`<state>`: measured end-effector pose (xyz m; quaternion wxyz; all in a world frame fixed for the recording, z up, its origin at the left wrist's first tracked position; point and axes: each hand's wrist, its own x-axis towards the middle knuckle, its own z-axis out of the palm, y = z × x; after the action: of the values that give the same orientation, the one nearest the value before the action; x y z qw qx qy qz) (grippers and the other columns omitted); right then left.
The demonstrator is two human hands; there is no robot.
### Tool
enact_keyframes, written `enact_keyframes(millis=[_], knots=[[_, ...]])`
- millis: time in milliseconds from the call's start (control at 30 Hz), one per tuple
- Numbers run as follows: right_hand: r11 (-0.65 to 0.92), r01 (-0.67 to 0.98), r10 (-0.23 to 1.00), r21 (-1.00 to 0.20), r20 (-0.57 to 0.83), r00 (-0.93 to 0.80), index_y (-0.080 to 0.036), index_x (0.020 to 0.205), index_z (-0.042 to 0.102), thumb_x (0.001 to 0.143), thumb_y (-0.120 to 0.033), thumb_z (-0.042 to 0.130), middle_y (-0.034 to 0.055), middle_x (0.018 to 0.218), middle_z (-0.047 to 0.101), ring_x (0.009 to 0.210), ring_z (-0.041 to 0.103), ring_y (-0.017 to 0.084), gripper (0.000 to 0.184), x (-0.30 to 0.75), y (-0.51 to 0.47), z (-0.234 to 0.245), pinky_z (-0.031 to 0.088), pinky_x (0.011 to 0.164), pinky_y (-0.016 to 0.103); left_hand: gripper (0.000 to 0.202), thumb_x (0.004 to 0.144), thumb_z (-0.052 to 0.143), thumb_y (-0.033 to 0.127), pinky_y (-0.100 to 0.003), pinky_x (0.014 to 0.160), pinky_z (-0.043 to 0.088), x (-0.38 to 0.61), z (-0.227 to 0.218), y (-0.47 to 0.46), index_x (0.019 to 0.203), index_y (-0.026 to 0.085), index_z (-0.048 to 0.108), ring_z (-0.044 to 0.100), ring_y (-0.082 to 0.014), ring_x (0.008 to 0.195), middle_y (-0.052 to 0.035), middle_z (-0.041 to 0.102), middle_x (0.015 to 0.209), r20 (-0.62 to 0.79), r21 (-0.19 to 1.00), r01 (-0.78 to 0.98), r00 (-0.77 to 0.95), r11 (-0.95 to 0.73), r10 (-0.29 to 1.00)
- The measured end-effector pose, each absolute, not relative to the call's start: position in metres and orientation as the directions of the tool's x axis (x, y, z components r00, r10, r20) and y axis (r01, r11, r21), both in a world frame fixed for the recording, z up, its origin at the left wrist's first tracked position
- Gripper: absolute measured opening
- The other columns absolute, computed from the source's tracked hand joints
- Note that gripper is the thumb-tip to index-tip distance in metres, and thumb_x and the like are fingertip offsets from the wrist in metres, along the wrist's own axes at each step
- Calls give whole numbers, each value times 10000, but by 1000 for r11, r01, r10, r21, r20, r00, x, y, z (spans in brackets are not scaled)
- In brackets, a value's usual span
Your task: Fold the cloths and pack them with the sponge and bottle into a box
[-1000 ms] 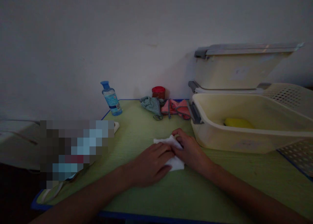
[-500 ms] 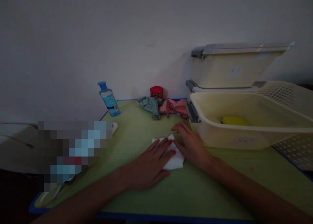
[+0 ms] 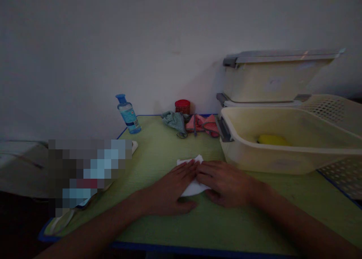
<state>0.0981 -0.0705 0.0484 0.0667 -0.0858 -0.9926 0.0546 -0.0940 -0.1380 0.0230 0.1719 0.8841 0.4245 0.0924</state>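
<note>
A small white cloth lies folded on the green table, near its middle. My left hand lies flat on the cloth's left part with its fingers stretched out. My right hand rests on the cloth's right part, fingers extended and pressed down, thumb tucked at the near edge. The fingertips of both hands meet over the cloth. Most of the cloth is hidden under my hands.
A cream plastic tub with a yellow object inside stands at the right, a lidded box behind it. A blue bottle, a red pot, and teal and pink cloths sit at the back.
My right hand has slid back toward me from the cloth's far right corner onto its right part. My left hand has stayed flat on the cloth.
</note>
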Motion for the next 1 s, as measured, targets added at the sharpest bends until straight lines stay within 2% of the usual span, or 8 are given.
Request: enact_keyframes(millis=[67,167,300,433,567,667,800,1000], knots=[[970,191,217,-151,186,-958,-145,889,565,745,-126,495,97,907,620,880,553,205,161,99,-69,44,432,783,341,791,720,612,315,-441,1116,183,-95,22,-137,1379,66,253,157,-272,1369,-181,179,1477,46,426,705,608,-566,792],[918,247,352,-311,351,-868,-161,925,530,752,-102,455,69,853,617,777,563,168,197,99,-66,39,438,700,296,683,722,593,255,-427,1075,277,-96,20,-135,1339,92,348,353,-267,1292,-162,376,1403,171,544,646,539,-535,825],[786,232,556,-573,490,-672,-189,876,473,758,-143,455,11,743,563,638,518,119,128,96,-67,40,405,577,237,331,790,481,196,-317,799,498,-93,19,-132,1089,109,593,636,-192,876,-84,678,1012,244,742,563,281,-365,928],[589,134,727,-797,450,-518,-195,812,425,763,-208,457,-29,657,461,537,430,88,60,90,-66,44,355,481,206,199,737,565,293,-248,569,490,-90,18,-128,757,108,635,603,-148,596,-27,670,670,165,903,395,42,-168,985],[397,142,808,-907,272,-523,-197,791,404,749,-221,472,-51,615,431,500,404,81,84,86,-58,40,315,443,192,356,625,671,291,-237,587,504,-87,20,-123,915,121,557,626,-147,665,-31,676,773,62,997,49,-11,-61,998],[377,290,821,-880,172,-545,-191,780,419,743,-172,469,-33,639,481,543,466,98,65,85,-53,34,338,477,204,555,581,710,247,-238,587,509,-87,20,-120,1056,118,454,630,-147,674,-32,661,791,-49,998,-32,-11,49,999],[460,508,822,-729,133,-553,-180,787,459,776,-140,465,-8,671,540,592,517,116,41,85,-54,30,355,527,220,734,595,700,200,-215,511,478,-88,17,-119,1214,122,313,610,-133,601,-3,633,739,-132,991,30,-48,133,990],[601,628,779,-494,187,-598,-158,837,511,820,-127,458,25,738,569,658,519,127,63,83,-56,27,376,614,241,783,693,612,209,-208,375,403,-86,18,-121,1324,188,149,532,-103,432,21,596,752,-165,960,213,-103,184,981]])
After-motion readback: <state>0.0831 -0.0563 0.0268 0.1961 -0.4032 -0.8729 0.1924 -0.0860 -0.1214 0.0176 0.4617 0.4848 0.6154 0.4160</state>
